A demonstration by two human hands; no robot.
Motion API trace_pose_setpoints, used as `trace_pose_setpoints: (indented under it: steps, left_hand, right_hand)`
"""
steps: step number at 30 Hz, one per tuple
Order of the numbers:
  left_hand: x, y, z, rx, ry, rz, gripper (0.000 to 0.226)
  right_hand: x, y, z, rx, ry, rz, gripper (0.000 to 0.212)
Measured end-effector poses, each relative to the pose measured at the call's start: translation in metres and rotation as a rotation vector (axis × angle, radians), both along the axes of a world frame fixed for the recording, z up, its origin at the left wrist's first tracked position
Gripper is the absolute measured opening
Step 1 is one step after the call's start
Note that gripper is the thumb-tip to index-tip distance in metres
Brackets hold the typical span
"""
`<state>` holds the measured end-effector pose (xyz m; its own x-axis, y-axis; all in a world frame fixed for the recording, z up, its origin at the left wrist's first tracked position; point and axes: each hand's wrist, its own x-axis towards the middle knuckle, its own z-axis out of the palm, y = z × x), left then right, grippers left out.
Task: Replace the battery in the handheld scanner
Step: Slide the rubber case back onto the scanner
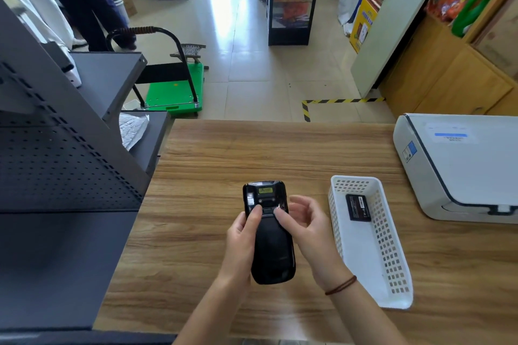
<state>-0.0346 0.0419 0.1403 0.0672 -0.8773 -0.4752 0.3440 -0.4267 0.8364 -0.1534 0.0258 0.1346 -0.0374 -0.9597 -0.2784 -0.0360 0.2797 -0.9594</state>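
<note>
A black handheld scanner [270, 244] is held back side up over the wooden table [213, 165]. My left hand [241, 244] grips its left edge, thumb resting near the latch at the top of the rear cover. My right hand [304, 228] touches the scanner from the right, its thumb pressing beside the same latch, the other fingers loosely curled. The rear cover looks closed. A black battery [358, 208] lies flat in the far end of a white perforated basket [392, 269] to the right of my hands.
A white printer [459, 165] stands at the table's right. A dark metal shelf unit [64, 165] borders the left side. Beyond the table are a tiled floor, a green platform cart [173, 92], a glass display case and a person standing at far left.
</note>
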Motion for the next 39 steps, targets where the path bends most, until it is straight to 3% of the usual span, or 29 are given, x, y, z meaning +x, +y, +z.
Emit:
trace_pose_setpoints:
  steps: [3, 5, 19, 24, 27, 30, 34, 36, 39]
  left_hand:
    - [0.000, 0.000, 0.001, -0.046, -0.014, -0.042, 0.028]
    - [0.001, 0.000, 0.001, -0.053, -0.013, -0.057, 0.028]
    - [0.004, 0.002, -0.010, -0.054, 0.039, -0.095, 0.033]
    - [0.003, 0.002, -0.011, -0.048, -0.017, -0.084, 0.030]
    - [-0.001, 0.002, -0.010, -0.053, -0.130, -0.068, 0.033]
    - [-0.010, 0.010, -0.016, -0.069, -0.296, -0.108, 0.040]
    - [-0.012, 0.012, -0.021, -0.151, -0.490, -0.201, 0.030]
    - [-0.010, 0.007, -0.027, -0.151, -0.497, -0.207, 0.033]
    - [-0.002, 0.001, -0.038, -0.061, -0.345, -0.103, 0.043]
  right_hand:
    - [0.007, 0.004, 0.004, 0.193, -0.363, 0.034, 0.023]
    - [0.010, 0.005, 0.005, 0.213, -0.434, 0.029, 0.023]
    - [0.013, 0.010, -0.010, 0.202, -0.443, -0.047, 0.014]
    - [0.020, 0.012, -0.019, 0.125, -0.117, -0.067, 0.033]
    - [0.029, 0.015, -0.019, 0.026, -0.051, 0.039, 0.034]
    - [0.031, 0.016, -0.020, 0.101, -0.142, 0.087, 0.043]
    - [0.017, 0.008, -0.025, 0.252, -0.403, -0.011, 0.021]
    - [0.010, 0.004, -0.030, 0.286, -0.488, -0.060, 0.027]
    - [0.005, -0.003, -0.038, 0.301, -0.517, -0.112, 0.033]
